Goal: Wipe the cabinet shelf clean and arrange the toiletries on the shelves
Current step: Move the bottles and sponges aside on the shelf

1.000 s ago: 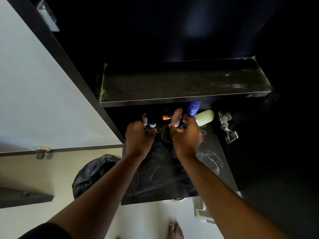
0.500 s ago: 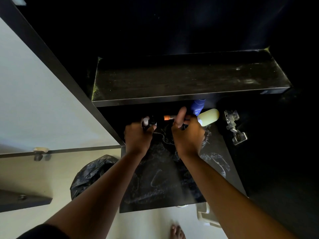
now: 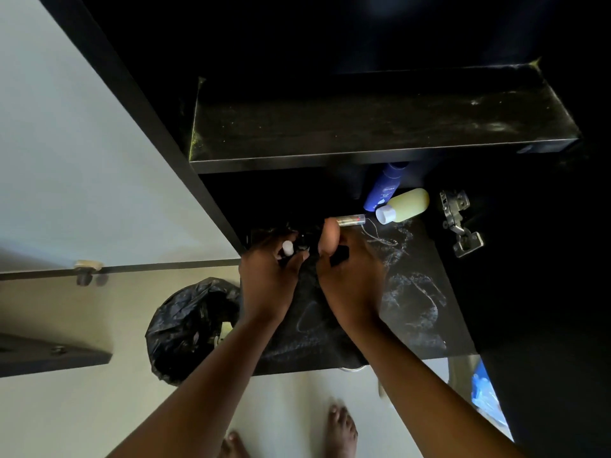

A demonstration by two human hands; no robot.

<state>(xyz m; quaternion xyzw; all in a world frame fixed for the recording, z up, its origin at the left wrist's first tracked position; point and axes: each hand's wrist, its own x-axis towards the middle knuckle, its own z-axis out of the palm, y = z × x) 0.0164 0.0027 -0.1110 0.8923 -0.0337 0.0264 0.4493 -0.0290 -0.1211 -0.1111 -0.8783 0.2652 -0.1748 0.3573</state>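
Both hands grip small toiletries over the dusty lower shelf [image 3: 413, 292], frame centre.

Head view: the left hand [image 3: 269, 276] curls around a white-capped small bottle [image 3: 287, 248]; the right hand [image 3: 350, 276] is clamped on a dark item [image 3: 340, 254], thumb raised beside a clear tube [image 3: 351, 221]. A blue bottle [image 3: 383, 188] and yellow bottle [image 3: 405, 205] lie right of centre, under the upper shelf [image 3: 363, 127]. A black bag [image 3: 188, 325] sits lower left.

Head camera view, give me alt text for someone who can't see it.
Two hands gather small toiletries on a dusty dark cabinet shelf: the left hand grips a white-capped bottle, the right hand a dark item. Behind lie a blue bottle and a yellow bottle.
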